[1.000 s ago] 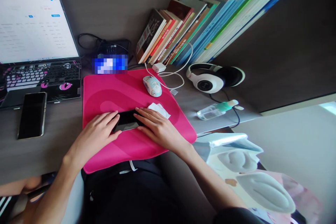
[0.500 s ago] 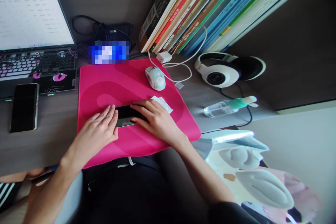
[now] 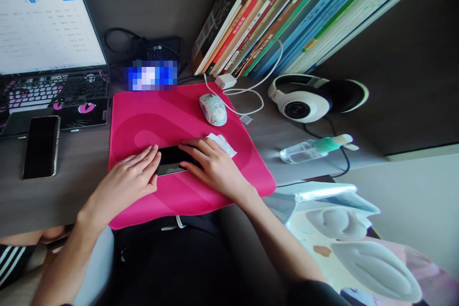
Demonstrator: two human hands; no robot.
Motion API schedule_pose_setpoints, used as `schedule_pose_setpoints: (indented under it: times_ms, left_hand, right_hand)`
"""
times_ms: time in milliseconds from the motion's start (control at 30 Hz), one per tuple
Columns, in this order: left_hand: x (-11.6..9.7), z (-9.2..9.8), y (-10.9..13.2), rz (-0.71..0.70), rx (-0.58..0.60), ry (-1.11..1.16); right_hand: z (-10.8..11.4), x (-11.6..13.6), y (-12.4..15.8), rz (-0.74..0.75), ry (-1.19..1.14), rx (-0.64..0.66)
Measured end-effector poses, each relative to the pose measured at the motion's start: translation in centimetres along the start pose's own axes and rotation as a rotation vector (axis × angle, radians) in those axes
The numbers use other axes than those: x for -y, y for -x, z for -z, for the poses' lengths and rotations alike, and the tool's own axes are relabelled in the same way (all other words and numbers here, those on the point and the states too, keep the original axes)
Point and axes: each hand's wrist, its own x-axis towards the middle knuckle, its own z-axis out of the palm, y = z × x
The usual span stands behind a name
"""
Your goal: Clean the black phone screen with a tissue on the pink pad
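Observation:
A black phone (image 3: pixel 171 159) lies flat on a pink mat (image 3: pixel 150 114) at the desk's front. My left hand (image 3: pixel 127 179) rests on the phone's left end, fingers stretched out flat. My right hand (image 3: pixel 211 167) lies over its right end, fingers extended and pressing on the screen. A crumpled white wipe (image 3: pixel 224 143) sits on the mat just beyond my right hand. Both hands hide the ends of the phone.
A patterned mouse (image 3: pixel 213 109) sits at the mat's far edge. An open laptop (image 3: pixel 46 43) and a second dark phone (image 3: pixel 41 146) are at left. Leaning books (image 3: pixel 272 19), a white charger (image 3: pixel 225 81), headphones (image 3: pixel 311 100) and a small spray bottle (image 3: pixel 311 148) are at right.
My right hand's fingers have drawn a little to the right along the phone and my left hand has slid slightly left. The view has shifted a little.

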Motion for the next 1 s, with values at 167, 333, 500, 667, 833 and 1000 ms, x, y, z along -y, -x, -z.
schedule_pose_setpoints:
  times_ms: [167,333,500,667,833,1000]
  left_hand:
    - [0.2,0.0,0.1,0.008,-0.005,0.032]
    - [0.4,-0.2,0.3,0.032,-0.003,0.078]
    - [0.5,-0.4,0.6,0.037,0.0,0.095]
    - [0.3,-0.5,0.7,0.019,0.001,0.031]
    - [0.2,-0.3,0.9,-0.009,-0.003,-0.009]
    - [0.2,-0.1,1.4,-0.017,0.03,0.025]
  right_hand:
    - [0.0,0.0,0.0,0.005,-0.002,-0.007]
    - [0.0,0.1,-0.1,-0.007,-0.02,0.006]
    - [0.0,0.2,-0.1,-0.013,-0.035,0.006]
    - [-0.1,0.2,0.0,-0.001,-0.034,-0.003]
    - [-0.2,0.2,0.0,0.026,-0.011,-0.024]
    - [-0.1,0.3,-0.1,0.023,-0.012,-0.016]
